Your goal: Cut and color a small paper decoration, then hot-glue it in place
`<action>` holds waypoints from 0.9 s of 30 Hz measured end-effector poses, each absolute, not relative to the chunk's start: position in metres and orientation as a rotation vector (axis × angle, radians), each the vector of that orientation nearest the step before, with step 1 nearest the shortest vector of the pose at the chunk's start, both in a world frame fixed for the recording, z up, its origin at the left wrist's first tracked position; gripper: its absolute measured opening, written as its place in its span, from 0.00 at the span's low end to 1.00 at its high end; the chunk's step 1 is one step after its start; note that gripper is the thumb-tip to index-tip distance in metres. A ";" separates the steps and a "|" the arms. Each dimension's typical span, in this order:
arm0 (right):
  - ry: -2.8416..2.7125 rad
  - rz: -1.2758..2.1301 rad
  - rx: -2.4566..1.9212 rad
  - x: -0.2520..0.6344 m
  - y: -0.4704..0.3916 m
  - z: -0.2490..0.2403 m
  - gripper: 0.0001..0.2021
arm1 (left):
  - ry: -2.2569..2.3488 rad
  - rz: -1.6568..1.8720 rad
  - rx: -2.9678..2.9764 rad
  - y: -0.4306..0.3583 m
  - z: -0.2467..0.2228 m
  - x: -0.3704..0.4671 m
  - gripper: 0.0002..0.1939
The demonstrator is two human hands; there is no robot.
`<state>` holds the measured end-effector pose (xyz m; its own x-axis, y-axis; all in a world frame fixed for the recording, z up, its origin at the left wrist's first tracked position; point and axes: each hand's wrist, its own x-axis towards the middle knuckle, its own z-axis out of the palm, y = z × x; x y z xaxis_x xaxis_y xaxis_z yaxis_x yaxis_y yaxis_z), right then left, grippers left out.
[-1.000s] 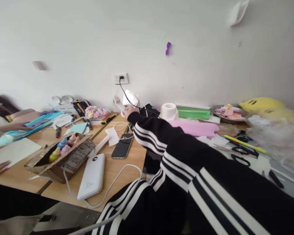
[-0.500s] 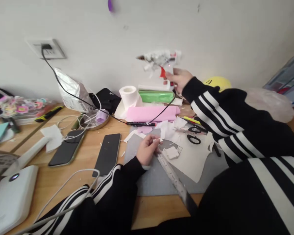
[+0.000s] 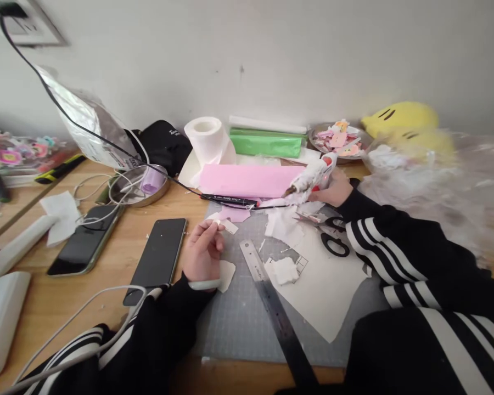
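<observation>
My right hand (image 3: 336,189) is wrapped around the grip of a glue gun (image 3: 308,178) with a white, ragged-looking body and red trigger. Its nozzle points left and down, just over the front edge of the pink paper (image 3: 247,180). My left hand (image 3: 205,247) is closed in a pinch on a tiny white piece of paper (image 3: 219,222) above the left edge of the grey cutting mat (image 3: 242,329). Under my left wrist lies a white scrap (image 3: 227,274). A steel ruler (image 3: 271,307) slants across the mat, beside black-handled scissors (image 3: 335,244) and white paper (image 3: 329,299).
Left stand two phones (image 3: 158,258), a round metal dish (image 3: 158,192) and a white power bank (image 3: 4,323). The glue gun's black cord (image 3: 94,138) crosses to the wall socket. Behind are a white roll (image 3: 206,140), green packet (image 3: 265,144) and a dish of pieces (image 3: 341,137).
My right hand has brought the glue gun down from in front of the wall to just above the mat. My left hand has moved left, away from the ruler. The view has shifted.
</observation>
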<state>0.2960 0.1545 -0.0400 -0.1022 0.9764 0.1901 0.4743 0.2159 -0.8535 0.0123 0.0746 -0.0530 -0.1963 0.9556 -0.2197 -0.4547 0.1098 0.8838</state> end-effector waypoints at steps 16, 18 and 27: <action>-2.180 1.027 -1.147 0.286 0.125 -0.055 0.07 | 1.173 1.181 0.768 0.066 -0.049 0.018 0.15; -2.193 1.048 -1.111 0.285 0.124 -0.054 0.07 | 1.177 1.160 0.744 0.067 -0.047 0.018 0.15; -2.349 0.896 -1.059 0.283 0.125 -0.052 0.05 | 1.196 1.132 0.705 0.070 -0.044 0.018 0.16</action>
